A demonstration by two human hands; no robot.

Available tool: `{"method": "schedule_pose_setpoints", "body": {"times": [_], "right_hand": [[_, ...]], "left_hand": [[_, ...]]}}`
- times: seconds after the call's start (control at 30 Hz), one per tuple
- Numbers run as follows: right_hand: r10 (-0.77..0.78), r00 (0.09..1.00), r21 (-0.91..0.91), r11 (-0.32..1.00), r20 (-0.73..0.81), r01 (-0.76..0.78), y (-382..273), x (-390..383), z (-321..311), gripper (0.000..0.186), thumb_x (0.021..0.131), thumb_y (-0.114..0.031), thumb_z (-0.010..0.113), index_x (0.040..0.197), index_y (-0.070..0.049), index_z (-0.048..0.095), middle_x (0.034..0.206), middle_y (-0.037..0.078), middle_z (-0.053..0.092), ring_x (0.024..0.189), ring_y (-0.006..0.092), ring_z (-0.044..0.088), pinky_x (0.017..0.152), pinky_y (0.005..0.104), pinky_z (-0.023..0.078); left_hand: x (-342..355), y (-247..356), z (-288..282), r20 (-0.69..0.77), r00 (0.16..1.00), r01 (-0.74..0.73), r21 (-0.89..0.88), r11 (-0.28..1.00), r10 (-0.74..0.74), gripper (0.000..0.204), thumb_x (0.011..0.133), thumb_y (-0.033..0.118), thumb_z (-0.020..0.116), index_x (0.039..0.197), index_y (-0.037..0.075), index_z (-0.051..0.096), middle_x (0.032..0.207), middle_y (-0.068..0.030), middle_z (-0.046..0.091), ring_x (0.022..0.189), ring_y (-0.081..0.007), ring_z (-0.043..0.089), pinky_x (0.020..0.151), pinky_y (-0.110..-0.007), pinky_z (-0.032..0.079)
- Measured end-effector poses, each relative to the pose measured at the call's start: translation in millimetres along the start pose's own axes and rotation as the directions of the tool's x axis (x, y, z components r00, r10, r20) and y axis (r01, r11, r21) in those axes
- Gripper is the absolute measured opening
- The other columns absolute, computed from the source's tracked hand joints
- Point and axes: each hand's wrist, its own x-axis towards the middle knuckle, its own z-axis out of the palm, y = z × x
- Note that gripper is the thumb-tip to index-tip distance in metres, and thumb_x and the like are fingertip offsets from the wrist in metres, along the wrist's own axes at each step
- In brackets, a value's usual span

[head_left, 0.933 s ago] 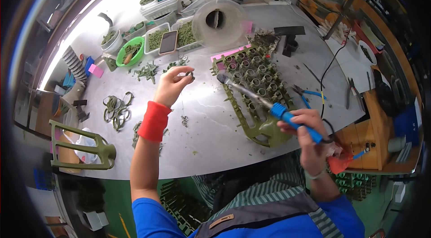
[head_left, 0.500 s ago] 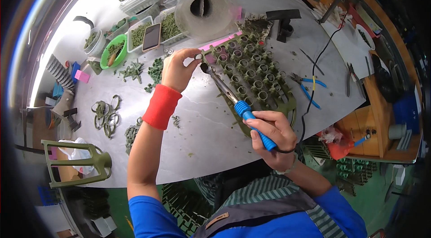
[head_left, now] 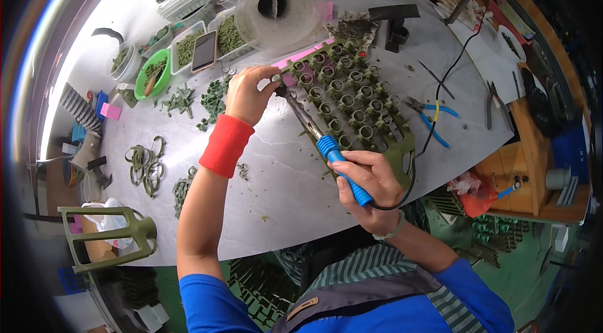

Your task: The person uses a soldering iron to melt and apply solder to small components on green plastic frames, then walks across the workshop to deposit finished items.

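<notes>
My right hand [head_left: 370,185] is wrapped round the blue handle of a soldering iron [head_left: 345,171], which slants up and left across the near left side of the rack. The iron's dark tip meets my left fingertips, by the rack's upper left corner. Thumb and forefinger of my left hand [head_left: 248,91] pinch a small pale piece [head_left: 276,78], perhaps a ring; the fingers partly hide it. Rows of silvery rings with green leafy bits stand on the olive-green rack [head_left: 402,146].
Blue-handled pliers [head_left: 434,123] lie right of the rack, beside the iron's black cord [head_left: 462,57]. Behind my left hand are a phone [head_left: 204,52], tubs of green pieces and a large clear plastic container [head_left: 279,25]. Loose green bands [head_left: 146,166] lie at left.
My right hand and the soldering iron have moved slightly left and up, bringing the tip against the piece in my left fingers. My left hand has barely moved.
</notes>
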Motion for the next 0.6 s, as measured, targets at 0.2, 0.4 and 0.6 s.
{"method": "schedule_pose_setpoints", "body": {"times": [0.2, 0.4, 0.6], "right_hand": [[-0.006, 0.999, -0.043, 0.999, 0.042, 0.008, -9, 3, -7, 0.034, 0.077, 0.003, 0.071, 0.11, -0.004, 0.066, 0.111, 0.015, 0.055, 0.09, 0.0238, 0.068, 0.074, 0.0301, 0.056], [-0.003, 0.993, -0.069, 0.998, 0.114, 0.011, -28, -1, -23, 0.034, 0.076, 0.003, 0.07, 0.109, -0.003, 0.066, 0.112, 0.017, 0.055, 0.09, 0.0245, 0.068, 0.075, 0.0302, 0.055], [-0.008, 0.987, -0.001, 1.0, 0.158, 0.009, -29, -17, -29, 0.031, 0.08, 0.004, 0.063, 0.11, 0.0, 0.063, 0.113, 0.02, 0.054, 0.091, 0.0282, 0.067, 0.077, 0.0324, 0.055]], "left_hand": [[2, -1, 3, 0.006, 1.0, 0.003, 0.002, 1.0, -0.003, 0.027, 0.075, 0.005, 0.072, 0.101, 0.007, 0.07, 0.101, -0.0097, 0.07, 0.093, -0.0254, 0.065, 0.084, -0.035, 0.05], [-3, -13, -12, 0.005, 1.0, -0.027, 0.005, 1.0, 0.027, 0.028, 0.081, 0.012, 0.07, 0.108, 0.007, 0.067, 0.108, -0.0129, 0.067, 0.097, -0.0282, 0.063, 0.087, -0.036, 0.048], [-95, -119, -118, -0.154, 0.864, 0.447, -0.205, 0.87, -0.48, 0.024, 0.086, 0.019, 0.069, 0.102, 0.001, 0.066, 0.083, -0.0095, 0.068, 0.077, -0.0169, 0.064, 0.073, -0.031, 0.051]]}}
